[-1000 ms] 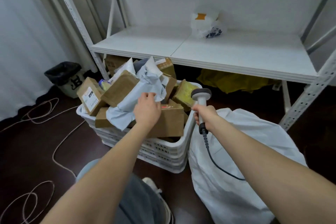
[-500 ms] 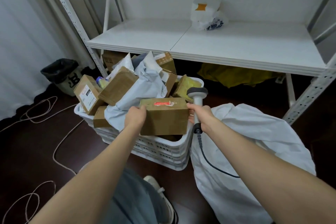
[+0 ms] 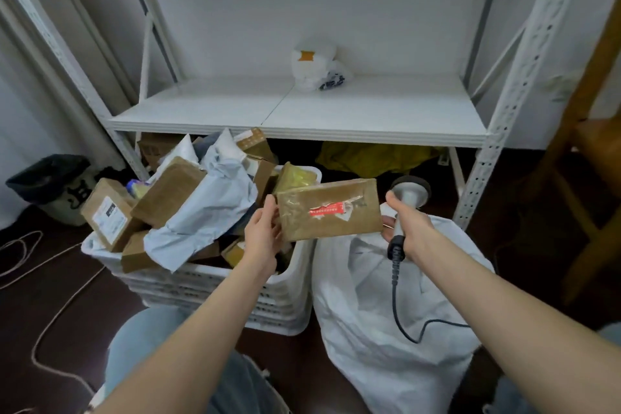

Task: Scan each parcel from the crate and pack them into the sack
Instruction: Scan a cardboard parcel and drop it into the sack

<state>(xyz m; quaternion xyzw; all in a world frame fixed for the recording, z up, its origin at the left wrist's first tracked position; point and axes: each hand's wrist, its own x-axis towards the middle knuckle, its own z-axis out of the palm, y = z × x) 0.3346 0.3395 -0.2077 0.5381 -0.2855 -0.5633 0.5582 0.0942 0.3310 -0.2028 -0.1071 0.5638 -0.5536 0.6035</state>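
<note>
My left hand (image 3: 263, 232) grips the left end of a brown cardboard parcel (image 3: 331, 210) with a torn red sticker, held in the air between the crate and the sack. My right hand (image 3: 408, 227) grips the handle of a grey corded barcode scanner (image 3: 405, 202), with its fingers touching the parcel's right end. The white plastic crate (image 3: 285, 292) on the floor is heaped with several cardboard boxes and pale mailer bags (image 3: 205, 208). The white sack (image 3: 386, 306) stands to the right of the crate, below the parcel and scanner.
A white metal shelf (image 3: 302, 114) spans the back with a white plastic bag (image 3: 316, 67) on it. A black-lined bin (image 3: 47, 185) sits far left; cables (image 3: 50, 323) trail over the dark floor. A wooden frame (image 3: 591, 144) stands at right. Yellow cloth (image 3: 369, 156) lies under the shelf.
My left hand took the brown parcel off the top of the crate and lifted it up and rightward, out over the sack. My right hand kept hold of the scanner beside it.
</note>
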